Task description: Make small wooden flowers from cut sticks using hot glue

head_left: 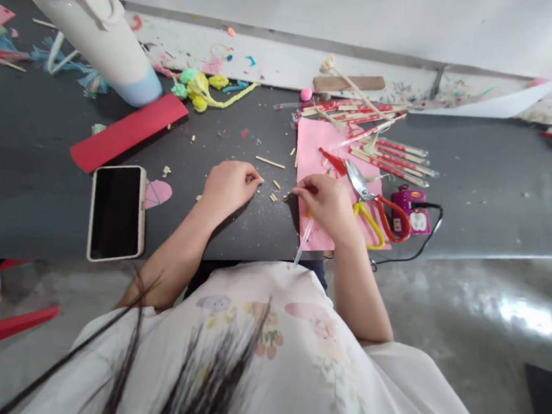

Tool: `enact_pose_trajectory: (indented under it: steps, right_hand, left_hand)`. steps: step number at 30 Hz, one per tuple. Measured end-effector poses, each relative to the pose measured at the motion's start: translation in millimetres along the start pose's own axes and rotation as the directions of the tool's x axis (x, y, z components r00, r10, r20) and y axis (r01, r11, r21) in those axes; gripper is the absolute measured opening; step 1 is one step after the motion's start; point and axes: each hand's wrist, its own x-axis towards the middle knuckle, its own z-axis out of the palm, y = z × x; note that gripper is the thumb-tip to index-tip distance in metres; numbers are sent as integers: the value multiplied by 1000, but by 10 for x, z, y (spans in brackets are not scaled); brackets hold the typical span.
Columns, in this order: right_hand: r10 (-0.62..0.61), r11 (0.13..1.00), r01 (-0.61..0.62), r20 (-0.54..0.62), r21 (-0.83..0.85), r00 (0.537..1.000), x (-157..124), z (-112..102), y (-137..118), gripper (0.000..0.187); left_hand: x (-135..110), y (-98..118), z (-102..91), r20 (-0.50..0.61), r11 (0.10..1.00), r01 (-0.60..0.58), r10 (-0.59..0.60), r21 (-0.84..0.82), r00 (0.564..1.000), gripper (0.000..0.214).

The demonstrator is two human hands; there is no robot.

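Note:
My left hand (pixel 232 186) rests on the dark table with thumb and forefinger pinched. A tiny pale bit of stick shows at its fingertips. My right hand (pixel 328 202) is also pinched, over the left edge of a pink sheet (pixel 318 149); whatever its fingertips hold is too small to make out. Between the hands lie short cut stick pieces (pixel 273 198) and scattered crumbs. Just beyond them is a longer thin wooden stick (pixel 270 162). Scissors (pixel 363 186) with red handles lie beside my right hand, and a clear-barrelled pen (pixel 304 239) sticks out below it.
Wrapped chopsticks (pixel 393 156) are piled at the back right, near a purple power adapter (pixel 411 210) with a black cable. Leftward are a phone (pixel 117 214), a red paper box (pixel 129 131), a tall bottle (pixel 97 40) and yellow-green yarn (pixel 199 92).

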Motion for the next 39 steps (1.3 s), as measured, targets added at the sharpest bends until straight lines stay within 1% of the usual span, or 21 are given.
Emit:
enact_pose_trajectory:
  steps: [7,12,16,19,23,26,29,32,34,39]
  right_hand:
    - [-43,999,43,14,27,999,-33,54,38,11]
    - [-31,999,31,4,34,1000,-59,57,60,14]
    - [-11,1000,11,-5,-11,1000,-91,32,63,12]
    - [-16,997,16,8,-69,1000,-117,16,65,11]
    - [-25,996,26,22,-89,999,-158,12,72,11]
    - [-15,998,16,12,-67,1000,-194,18,82,10]
    - [-3,999,4,3,-32,1000,-229,20,84,11]
    - [-13,999,13,16,-30,1000,-254,17,61,11]
    - [-39,998,40,28,-39,999,-262,13,31,13]
    - [-100,994,101,21,-30,995,-253,21,-46,15]
  left_hand:
    - [-10,-30,48,8,998,-20,20,55,1000,15]
    - [-7,-37,47,-1,998,-5,5,62,1000,17]
    - [7,-63,1,-62,998,44,-42,34,997,18]
    - [21,-98,-36,-160,998,61,-63,-14,985,18]
    - [38,-146,-71,-315,995,58,-82,-85,945,19]
    - [55,-186,-90,-385,987,49,-104,-151,917,15]
    - [71,-234,-136,-459,978,-7,-92,-209,884,13]
    - [65,-269,-240,-508,967,-26,-111,-254,854,13]
    - [41,-284,-333,-532,959,-24,-135,-282,836,14]
    - [-80,-345,-552,-629,947,-70,-151,-312,763,20]
